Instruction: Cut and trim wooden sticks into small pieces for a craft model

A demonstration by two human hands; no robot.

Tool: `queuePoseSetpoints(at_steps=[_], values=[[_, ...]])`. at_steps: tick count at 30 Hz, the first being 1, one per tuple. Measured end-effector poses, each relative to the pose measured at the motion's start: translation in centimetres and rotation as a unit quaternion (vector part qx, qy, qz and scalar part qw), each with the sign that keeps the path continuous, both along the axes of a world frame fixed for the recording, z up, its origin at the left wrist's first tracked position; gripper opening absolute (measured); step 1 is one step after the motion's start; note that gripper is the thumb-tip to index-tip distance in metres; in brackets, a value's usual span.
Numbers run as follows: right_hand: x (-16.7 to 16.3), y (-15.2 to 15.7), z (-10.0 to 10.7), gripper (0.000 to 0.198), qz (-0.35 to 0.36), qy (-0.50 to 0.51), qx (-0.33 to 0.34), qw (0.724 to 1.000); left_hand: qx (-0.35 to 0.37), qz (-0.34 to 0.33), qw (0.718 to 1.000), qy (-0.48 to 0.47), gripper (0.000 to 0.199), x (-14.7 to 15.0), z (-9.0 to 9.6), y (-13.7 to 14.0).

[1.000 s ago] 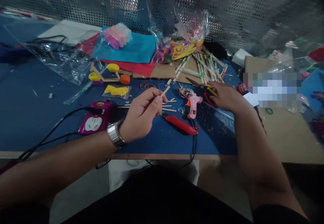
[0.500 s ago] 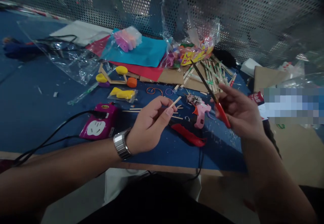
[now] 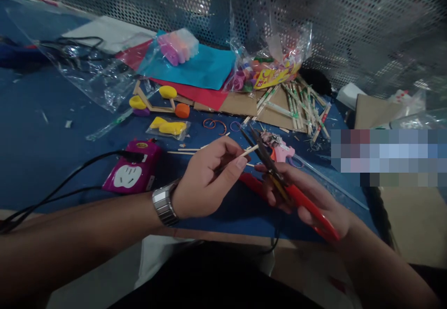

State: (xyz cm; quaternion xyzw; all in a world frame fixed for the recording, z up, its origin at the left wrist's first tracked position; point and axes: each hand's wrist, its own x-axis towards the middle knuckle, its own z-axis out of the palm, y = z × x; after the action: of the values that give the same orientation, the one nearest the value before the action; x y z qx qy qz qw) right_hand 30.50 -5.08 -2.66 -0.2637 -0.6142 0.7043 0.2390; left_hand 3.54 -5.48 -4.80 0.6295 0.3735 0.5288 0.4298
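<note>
Left hand (image 3: 209,176) pinches slim pale wooden stick (image 3: 250,150): should be light, stiff; hold near end. Right hand (image 3: 323,195) grasps red-handled metal scissors (image 3: 299,199); blade contact unclear.

Around the wrist of the bare left hand (image 3: 209,178) runs a shiny silver-coloured metal band (image 3: 165,205) of broad, flat links. The right hand (image 3: 314,190) and both forearms (image 3: 87,234) are bare too. A black cloth garment (image 3: 206,276) covers the torso.

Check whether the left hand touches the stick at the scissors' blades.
Touching: the head view shows the left hand pinching the stick, one end protruding past the thumb.
</note>
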Motion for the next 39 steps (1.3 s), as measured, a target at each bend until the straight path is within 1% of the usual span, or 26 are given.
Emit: queuePoseSetpoints(at_steps=[6, 11, 16, 19, 24, 27, 31, 33, 36, 39], values=[[-0.3, -0.2, -0.3, 0.07, 0.005, 0.021, -0.044, 0.999, -0.003, -0.012, 1.0, -0.02, 0.025, 0.0, -0.2, 0.0], [-0.1, -0.1, -0.2, 0.069, 0.021, 0.026, -0.063, 0.997, 0.005, -0.012, 1.0, -0.024, 0.026, 0.0, -0.4, 0.0], [-0.3, -0.2, 0.1, 0.066, 0.016, 0.027, -0.083, 0.996, -0.024, -0.035, 0.999, -0.032, 0.03, -0.1, -0.4, -0.2], [-0.6, -0.1, 0.4, 0.062, 0.009, 0.01, -0.086, 0.996, -0.013, -0.023, 1.0, -0.016, 0.031, -0.1, -0.2, -0.2], [-0.3, -0.1, 0.1, 0.066, -0.001, 0.004, -0.066, 0.998, -0.001, -0.006, 1.0, 0.002, 0.029, -0.1, 0.3, -0.1], [0.0, -0.1, 0.0, 0.07, -0.014, -0.024, -0.056, 0.998, 0.001, -0.007, 1.0, 0.008, 0.027, -0.1, 0.4, 0.0], [-0.3, 0.0, 0.5, 0.072, -0.031, -0.068, -0.04, 0.996, 0.011, -0.001, 1.0, 0.021, 0.025, -0.1, 0.5, 0.0], [-0.5, 0.1, 0.7, 0.069, -0.037, -0.073, -0.027, 0.996, 0.016, 0.001, 1.0, 0.025, 0.023, -0.1, 0.5, 0.0], [-0.6, 0.2, 0.6, 0.062, -0.048, -0.087, 0.01, 0.995, 0.023, 0.004, 0.999, 0.035, 0.022, -0.1, 0.6, 0.1], [0.0, 0.3, 0.2, 0.06, -0.044, -0.099, 0.061, 0.992, 0.031, 0.01, 0.998, 0.049, 0.022, -0.1, 0.7, 0.2]])
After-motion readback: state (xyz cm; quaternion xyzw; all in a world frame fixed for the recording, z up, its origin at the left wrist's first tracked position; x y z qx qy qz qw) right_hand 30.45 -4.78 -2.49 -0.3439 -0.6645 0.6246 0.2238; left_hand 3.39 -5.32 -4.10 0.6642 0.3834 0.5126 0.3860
